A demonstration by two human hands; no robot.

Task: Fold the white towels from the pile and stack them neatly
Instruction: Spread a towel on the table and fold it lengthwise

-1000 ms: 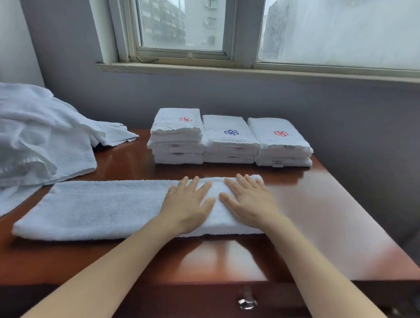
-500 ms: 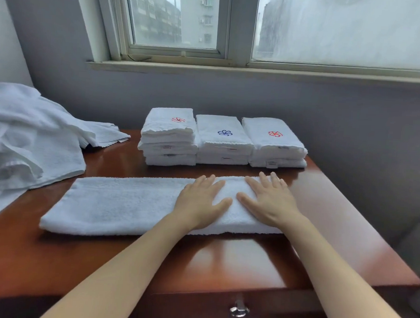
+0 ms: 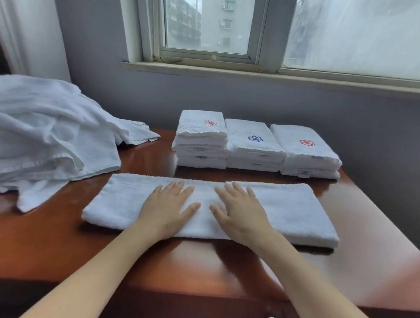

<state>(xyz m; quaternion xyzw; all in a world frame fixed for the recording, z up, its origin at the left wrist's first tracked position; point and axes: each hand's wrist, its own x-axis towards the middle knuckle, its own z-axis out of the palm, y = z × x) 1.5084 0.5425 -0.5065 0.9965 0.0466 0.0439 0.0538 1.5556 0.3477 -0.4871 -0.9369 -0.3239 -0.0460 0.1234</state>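
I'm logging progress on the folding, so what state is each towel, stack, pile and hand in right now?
towel: folded into a long strip, flat on the table.
pile: unfolded, crumpled, at the table's left.
left stack: folded, tallest, red emblem on top.
middle stack: folded, blue emblem on top.
right stack: folded, red emblem on top.
left hand: open, flat on the towel.
right hand: open, flat on the towel.

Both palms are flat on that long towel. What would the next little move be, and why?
Probably lift one end of the long towel and fold it across. It lies as a flat strip, far wider than the folded stacks behind it, and the left hand and right hand rest open on its middle.
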